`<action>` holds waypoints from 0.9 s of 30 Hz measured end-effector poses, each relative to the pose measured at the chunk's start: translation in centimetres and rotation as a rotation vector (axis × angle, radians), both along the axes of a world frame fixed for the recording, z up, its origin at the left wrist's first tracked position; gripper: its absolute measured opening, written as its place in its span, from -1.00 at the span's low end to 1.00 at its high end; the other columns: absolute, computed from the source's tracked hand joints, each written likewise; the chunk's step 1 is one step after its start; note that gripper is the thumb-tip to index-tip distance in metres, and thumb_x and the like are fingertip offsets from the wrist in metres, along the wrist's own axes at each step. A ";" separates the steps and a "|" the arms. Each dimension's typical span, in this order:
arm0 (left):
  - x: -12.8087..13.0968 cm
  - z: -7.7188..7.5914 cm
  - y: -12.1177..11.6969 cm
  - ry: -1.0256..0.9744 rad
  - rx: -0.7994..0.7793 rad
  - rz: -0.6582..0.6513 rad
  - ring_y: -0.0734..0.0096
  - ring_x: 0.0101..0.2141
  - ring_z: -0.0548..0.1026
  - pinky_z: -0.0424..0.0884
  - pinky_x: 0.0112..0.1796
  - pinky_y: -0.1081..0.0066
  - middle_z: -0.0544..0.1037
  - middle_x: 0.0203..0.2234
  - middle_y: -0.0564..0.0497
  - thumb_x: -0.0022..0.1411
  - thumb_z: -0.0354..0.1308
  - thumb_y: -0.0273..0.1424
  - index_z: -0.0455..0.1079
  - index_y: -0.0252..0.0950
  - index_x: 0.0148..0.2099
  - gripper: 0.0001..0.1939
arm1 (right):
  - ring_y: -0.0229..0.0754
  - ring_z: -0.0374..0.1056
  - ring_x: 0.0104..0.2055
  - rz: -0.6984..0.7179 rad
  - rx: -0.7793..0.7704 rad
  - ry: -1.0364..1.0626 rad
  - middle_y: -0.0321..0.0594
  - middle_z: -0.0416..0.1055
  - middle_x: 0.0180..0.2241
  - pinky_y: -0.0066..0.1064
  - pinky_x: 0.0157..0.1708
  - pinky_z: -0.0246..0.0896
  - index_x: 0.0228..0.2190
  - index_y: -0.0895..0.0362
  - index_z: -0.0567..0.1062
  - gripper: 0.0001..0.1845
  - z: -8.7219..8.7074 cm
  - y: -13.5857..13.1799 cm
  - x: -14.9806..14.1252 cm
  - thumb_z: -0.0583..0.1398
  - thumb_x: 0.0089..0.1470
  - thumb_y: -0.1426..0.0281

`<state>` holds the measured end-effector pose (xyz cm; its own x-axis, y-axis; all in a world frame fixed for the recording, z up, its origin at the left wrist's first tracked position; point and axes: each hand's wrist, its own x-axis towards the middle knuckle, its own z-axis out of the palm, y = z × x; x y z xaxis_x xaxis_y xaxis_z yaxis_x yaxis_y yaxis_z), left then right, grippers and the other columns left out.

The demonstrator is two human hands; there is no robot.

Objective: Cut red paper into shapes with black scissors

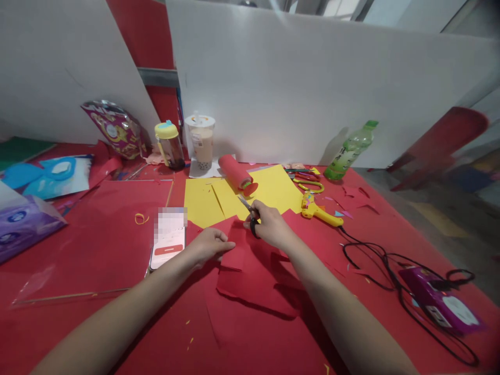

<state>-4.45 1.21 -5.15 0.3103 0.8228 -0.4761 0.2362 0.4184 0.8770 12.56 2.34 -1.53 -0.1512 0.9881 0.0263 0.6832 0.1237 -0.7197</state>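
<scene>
My left hand (209, 245) pinches the edge of a folded red paper sheet (250, 281) lying on the red table (117, 245). My right hand (269, 224) is closed round the black handles of a pair of scissors (250, 211), whose blades point up and left over the yellow paper (269, 192). The two hands are close together above the red sheet. More cut red paper spreads below them towards me.
A phone (169, 239) lies left of my left hand. Behind are a red paper roll (236, 174), a bubble tea cup (201, 143), a small bottle (170, 146), a green bottle (349, 151). A yellow glue gun (318, 211), black cable (390, 276) and purple box (445, 302) sit right.
</scene>
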 end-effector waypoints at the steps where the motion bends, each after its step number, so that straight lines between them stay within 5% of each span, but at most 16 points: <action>1: 0.1 -0.1 -0.1 -0.004 -0.021 -0.006 0.60 -0.76 0.17 0.04 -0.65 0.52 0.21 -0.85 0.21 -0.21 0.27 -0.30 0.14 -0.27 -0.66 -0.67 | -0.16 0.30 -0.45 0.007 -0.007 -0.005 -0.30 0.39 -0.54 -0.42 -0.45 0.05 -0.58 0.06 0.11 -0.75 -0.3 0.1 -0.1 0.13 -0.22 0.55; 11: 0.4 -0.1 -0.4 -0.062 -0.144 -0.008 0.68 -0.77 0.09 -0.01 -0.67 0.57 0.12 -0.83 0.28 -0.02 0.15 -0.46 0.03 -0.26 -0.61 -0.68 | -0.21 0.29 -0.44 0.022 -0.033 0.026 -0.34 0.37 -0.51 -0.44 -0.44 0.07 -0.54 0.06 0.12 -0.69 -1.6 0.6 -0.2 0.21 -0.25 0.51; 27: 0.4 -0.5 -0.1 -0.011 -0.064 -0.008 0.66 -0.73 0.02 -0.03 -0.65 0.55 0.06 -0.78 0.30 -0.04 0.18 -0.41 0.03 -0.24 -0.57 -0.69 | -0.23 0.24 -0.51 0.087 -0.047 0.003 -0.41 0.26 -0.60 -0.47 -0.48 0.04 -0.59 0.05 0.07 -0.67 -1.8 0.7 -0.2 0.20 -0.21 0.44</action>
